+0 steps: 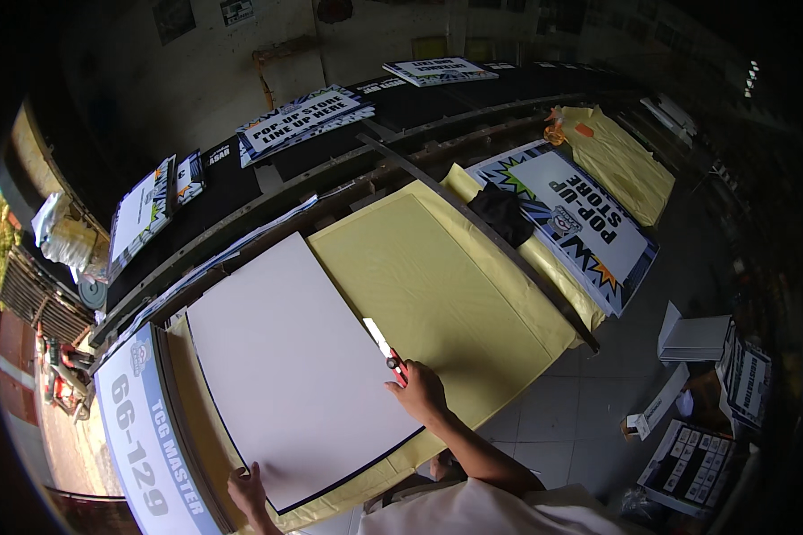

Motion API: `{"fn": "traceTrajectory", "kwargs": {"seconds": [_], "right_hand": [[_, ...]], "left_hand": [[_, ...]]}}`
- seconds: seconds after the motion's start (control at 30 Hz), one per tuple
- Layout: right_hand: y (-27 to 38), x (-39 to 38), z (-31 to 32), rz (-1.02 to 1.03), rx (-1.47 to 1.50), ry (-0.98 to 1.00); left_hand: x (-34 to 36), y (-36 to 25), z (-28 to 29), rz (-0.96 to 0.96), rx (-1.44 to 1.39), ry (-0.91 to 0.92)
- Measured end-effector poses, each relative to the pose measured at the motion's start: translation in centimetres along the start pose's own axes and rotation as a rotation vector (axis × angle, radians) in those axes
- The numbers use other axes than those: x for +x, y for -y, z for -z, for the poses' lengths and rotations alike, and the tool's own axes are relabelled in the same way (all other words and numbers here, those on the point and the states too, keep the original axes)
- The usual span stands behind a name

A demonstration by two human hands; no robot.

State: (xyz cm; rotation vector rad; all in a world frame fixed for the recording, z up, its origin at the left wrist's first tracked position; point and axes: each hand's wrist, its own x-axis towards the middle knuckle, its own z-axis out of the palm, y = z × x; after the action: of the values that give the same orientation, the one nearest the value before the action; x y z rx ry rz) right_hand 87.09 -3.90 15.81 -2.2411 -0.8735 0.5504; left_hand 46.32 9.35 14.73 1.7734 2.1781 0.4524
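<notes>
A red utility knife point(398, 366) is gripped in my right hand point(422, 392). Its long bare blade point(377, 337) extends up and left, over the right edge of a large white board point(299, 366). My left hand point(248, 493) is at the near left corner of that board, with its thumb and fingers closed at the edge. The dark-edged board lies flat, partly over a yellow sheet point(446, 294) that covers the table on the right.
Printed sign boards point(584, 214) are stacked beyond a dark metal bar point(446, 196) on the right. More signs point(303, 123) lie along the far black table. At left is a printed blue-and-white board point(147, 437). Boxes point(687, 464) stand on the tiled floor at right.
</notes>
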Motion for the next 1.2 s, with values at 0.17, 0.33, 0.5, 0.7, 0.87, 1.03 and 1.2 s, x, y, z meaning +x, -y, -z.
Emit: {"fn": "traceTrajectory", "kwargs": {"seconds": [0.17, 0.33, 0.5, 0.7, 0.87, 1.03, 1.2], "right_hand": [[-1.8, 0.0, 1.1, 0.054, 0.066, -0.089], [-2.1, 0.8, 2.6, 0.076, 0.011, -0.103], [-3.8, 4.8, 4.6, 0.221, -0.156, -0.097], [-3.9, 12.7, 8.0, 0.253, -0.188, 0.131], [-4.6, 16.8, 8.8, 0.357, -0.263, 0.164], [-3.2, 19.7, 6.7, 0.449, -0.218, 0.244], [-2.9, 21.7, 4.4, 0.702, -0.192, 0.127]], "left_hand": [[-1.2, -2.0, 0.1, 0.000, 0.031, -0.021], [-5.0, -2.4, 0.9, -0.041, 0.015, -0.012], [-11.3, -3.6, 0.5, -0.076, -0.215, 0.179], [-18.7, -8.5, 0.9, 0.066, -0.503, 0.572], [-22.4, -11.5, 0.5, 0.054, -0.538, 0.945], [-23.8, -14.0, 1.0, 0.095, -0.567, 1.213], [-21.7, -15.5, 0.6, 0.085, -0.448, 1.354]]}}
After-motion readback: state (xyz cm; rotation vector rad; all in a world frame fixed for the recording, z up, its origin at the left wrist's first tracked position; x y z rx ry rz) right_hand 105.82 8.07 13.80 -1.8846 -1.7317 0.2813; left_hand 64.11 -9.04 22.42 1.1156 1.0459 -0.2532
